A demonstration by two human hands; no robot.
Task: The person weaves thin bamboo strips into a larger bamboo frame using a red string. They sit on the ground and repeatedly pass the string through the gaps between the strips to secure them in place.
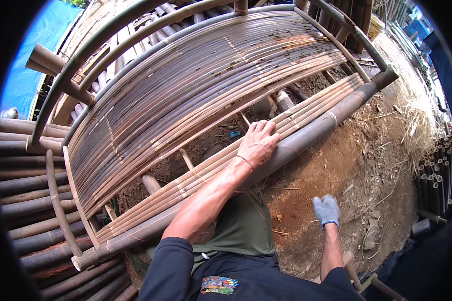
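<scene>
Bare brown earth (346,165), strewn with dry bits, spreads through an outdoor yard full of bamboo. At the far left a blue tarp (35,55) hangs over the upper corner, and below it thick bamboo poles (32,186) lie stacked side by side, some tan and some nearly black. Just right of the stack begins a large bamboo frame (201,95), which stretches across the middle of the view with curved rails along its upper edge. Its broad panel is made of many thin strips, set close together, with dark specks toward the upper right. Through the gap below the panel, soil and a small blue scrap (235,134) show. Nearer the person runs a band of narrow slats (171,189), bordered by a thick, dark front rail (304,143).

The left hand (257,144), bare, lies on these slats beside the rail, its fingers together and bent; whether it grips them or only rests there, I cannot tell. Olive cloth (241,220) covers the person's lap under a dark shirt (276,286). Farther right, the right hand (327,209), in a grey glove, is above the earth, well apart from the frame. Its fingers seem partly curled, with nothing visible in them. At the right edge are straw (419,108) and bundled bamboo ends (434,170).
</scene>
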